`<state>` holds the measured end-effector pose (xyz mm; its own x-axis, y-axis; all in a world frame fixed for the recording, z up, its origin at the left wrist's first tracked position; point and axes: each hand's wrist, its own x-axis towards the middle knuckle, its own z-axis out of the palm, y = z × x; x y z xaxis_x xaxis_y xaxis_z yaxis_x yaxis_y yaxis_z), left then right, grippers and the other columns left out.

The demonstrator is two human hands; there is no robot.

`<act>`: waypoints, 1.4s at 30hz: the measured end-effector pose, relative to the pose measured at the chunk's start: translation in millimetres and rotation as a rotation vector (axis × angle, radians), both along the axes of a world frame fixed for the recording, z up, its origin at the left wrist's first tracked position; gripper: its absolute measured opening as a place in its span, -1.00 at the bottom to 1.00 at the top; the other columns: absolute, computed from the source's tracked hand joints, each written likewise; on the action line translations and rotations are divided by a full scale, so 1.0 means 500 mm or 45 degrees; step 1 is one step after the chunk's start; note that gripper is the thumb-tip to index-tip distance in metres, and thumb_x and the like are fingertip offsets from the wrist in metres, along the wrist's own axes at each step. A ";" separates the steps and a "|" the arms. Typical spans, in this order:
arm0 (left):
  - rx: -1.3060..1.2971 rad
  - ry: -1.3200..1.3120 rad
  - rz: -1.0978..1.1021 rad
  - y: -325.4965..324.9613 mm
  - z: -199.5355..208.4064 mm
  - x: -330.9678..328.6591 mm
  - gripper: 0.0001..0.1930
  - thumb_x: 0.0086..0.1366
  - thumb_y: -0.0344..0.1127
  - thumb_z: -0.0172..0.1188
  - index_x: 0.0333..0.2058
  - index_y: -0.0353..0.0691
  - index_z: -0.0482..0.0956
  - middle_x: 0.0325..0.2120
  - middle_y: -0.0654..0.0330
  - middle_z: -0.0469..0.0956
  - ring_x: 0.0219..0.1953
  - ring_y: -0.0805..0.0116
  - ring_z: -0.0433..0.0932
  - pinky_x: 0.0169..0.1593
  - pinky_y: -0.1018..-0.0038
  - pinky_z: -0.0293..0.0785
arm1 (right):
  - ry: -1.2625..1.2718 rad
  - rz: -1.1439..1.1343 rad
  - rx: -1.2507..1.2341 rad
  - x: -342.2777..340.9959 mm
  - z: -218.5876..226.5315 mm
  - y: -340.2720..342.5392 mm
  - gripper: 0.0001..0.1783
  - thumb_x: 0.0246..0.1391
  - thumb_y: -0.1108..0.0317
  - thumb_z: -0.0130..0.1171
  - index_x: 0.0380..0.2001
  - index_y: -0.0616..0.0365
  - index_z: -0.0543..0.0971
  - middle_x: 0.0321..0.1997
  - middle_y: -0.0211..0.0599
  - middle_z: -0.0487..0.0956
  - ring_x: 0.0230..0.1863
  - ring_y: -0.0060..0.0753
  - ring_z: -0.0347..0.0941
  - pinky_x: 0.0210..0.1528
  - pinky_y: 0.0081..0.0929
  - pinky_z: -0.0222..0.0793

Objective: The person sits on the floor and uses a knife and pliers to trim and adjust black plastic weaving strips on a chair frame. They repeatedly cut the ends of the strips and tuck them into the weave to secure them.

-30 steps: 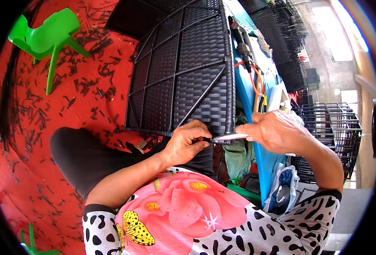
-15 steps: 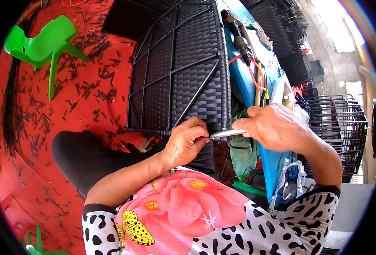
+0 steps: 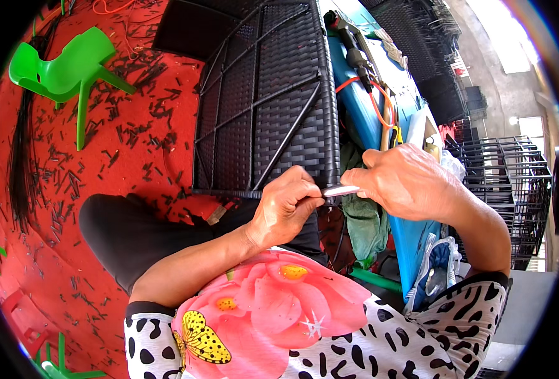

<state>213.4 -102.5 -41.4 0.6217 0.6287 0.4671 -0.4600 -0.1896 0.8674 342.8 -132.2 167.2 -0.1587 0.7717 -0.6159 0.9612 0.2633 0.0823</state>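
Red floor [image 3: 134, 158] littered with short dark offcuts, green plastic chair [image 3: 65, 66] tipped over at upper left. Centre frame, large black woven wicker panel [image 3: 273, 101] on a dark metal frame, propped upright with its lower edge just above the lap. Right of it, blue workbench [image 3: 368, 120] carrying an orange cable, black wire racks [image 3: 513, 189] beyond. At the panel's lower right corner, left hand [image 3: 289, 205] curled tight, pinching one end of a thin pale strip [image 3: 341, 190]. Right hand [image 3: 406, 183] closed on the strip's other end, knuckles up, touching the panel's edge.
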 end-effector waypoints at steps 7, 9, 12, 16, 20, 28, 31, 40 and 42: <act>-0.363 0.231 -0.363 0.029 -0.036 -0.017 -0.80 0.00 -0.57 0.24 -0.32 -0.32 0.54 -0.34 0.22 0.44 -0.39 0.50 0.42 -0.31 0.60 0.35 | 0.008 0.014 -0.008 -0.003 0.005 0.002 -0.91 -0.11 0.43 0.03 -0.49 0.23 0.46 -0.58 -0.11 0.42 -0.51 -0.02 0.45 -0.47 -0.16 0.32; -0.381 0.277 -0.440 0.039 -0.035 -0.019 -0.78 0.01 -0.57 0.24 -0.29 -0.32 0.55 -0.32 0.22 0.44 -0.37 0.50 0.42 -0.29 0.60 0.35 | 0.015 0.025 -0.008 -0.002 0.004 0.006 -0.90 -0.10 0.43 0.03 -0.49 0.24 0.46 -0.58 -0.11 0.42 -0.51 -0.02 0.45 -0.47 -0.16 0.32; -0.353 0.239 -0.491 0.042 -0.048 -0.011 -0.79 0.03 -0.57 0.23 -0.29 -0.33 0.57 -0.32 0.20 0.45 -0.34 0.48 0.42 -0.25 0.59 0.37 | 0.008 0.022 -0.007 -0.005 0.005 0.006 -0.90 -0.09 0.43 0.03 -0.49 0.25 0.45 -0.58 -0.10 0.42 -0.51 -0.01 0.44 -0.47 -0.15 0.32; -0.399 0.234 -0.548 0.047 -0.050 -0.006 -0.80 0.04 -0.59 0.21 -0.29 -0.35 0.58 -0.32 0.17 0.45 -0.29 0.46 0.43 -0.21 0.60 0.37 | 0.021 0.025 0.007 -0.002 0.001 0.002 -0.89 -0.08 0.42 0.02 -0.51 0.25 0.45 -0.59 -0.10 0.42 -0.52 -0.01 0.44 -0.47 -0.15 0.31; -0.455 0.246 -0.562 0.049 -0.051 -0.008 -0.79 0.03 -0.59 0.22 -0.28 -0.34 0.58 -0.33 0.19 0.45 -0.30 0.49 0.43 -0.21 0.61 0.37 | 0.026 0.015 -0.007 -0.006 0.004 0.007 -0.88 -0.07 0.41 0.01 -0.53 0.26 0.44 -0.60 -0.10 0.41 -0.52 -0.01 0.44 -0.48 -0.16 0.31; -0.558 0.395 -0.477 0.041 -0.028 -0.013 -0.83 0.00 -0.58 0.23 -0.35 -0.33 0.58 -0.35 0.25 0.44 -0.42 0.60 0.38 -0.35 0.66 0.30 | 0.000 0.005 -0.015 -0.008 0.006 0.004 -0.90 -0.09 0.43 0.02 -0.52 0.26 0.44 -0.57 -0.09 0.42 -0.51 -0.02 0.45 -0.48 -0.17 0.31; -0.661 0.357 -0.409 0.030 -0.036 -0.020 -0.87 0.02 -0.56 0.22 -0.39 -0.35 0.57 -0.38 0.27 0.44 -0.44 0.61 0.38 -0.36 0.66 0.30 | 0.001 0.022 -0.006 -0.006 0.006 0.005 -0.90 -0.10 0.43 0.02 -0.51 0.26 0.45 -0.56 -0.09 0.42 -0.50 -0.03 0.45 -0.47 -0.18 0.32; -0.567 0.471 -0.350 0.018 -0.004 -0.029 -0.94 0.08 -0.51 0.18 -0.44 -0.36 0.57 -0.54 0.30 0.45 -0.46 0.63 0.37 -0.37 0.65 0.30 | -0.003 -0.006 -0.016 -0.008 0.008 0.003 -0.90 -0.11 0.44 0.04 -0.49 0.26 0.46 -0.55 -0.09 0.43 -0.49 -0.02 0.46 -0.45 -0.17 0.34; -0.579 0.506 -0.341 0.017 0.005 -0.029 -0.94 0.08 -0.50 0.17 -0.45 -0.36 0.57 -0.54 0.31 0.46 -0.47 0.65 0.36 -0.38 0.65 0.30 | 0.002 0.001 -0.011 -0.008 0.007 0.005 -0.89 -0.11 0.44 0.04 -0.48 0.26 0.46 -0.55 -0.09 0.43 -0.48 -0.02 0.46 -0.45 -0.17 0.34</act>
<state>198.9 -94.0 -38.8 0.8544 0.5087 -0.1057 -0.0686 0.3122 0.9476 338.9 -129.8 170.6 -0.1604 0.7660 -0.6225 0.9610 0.2651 0.0787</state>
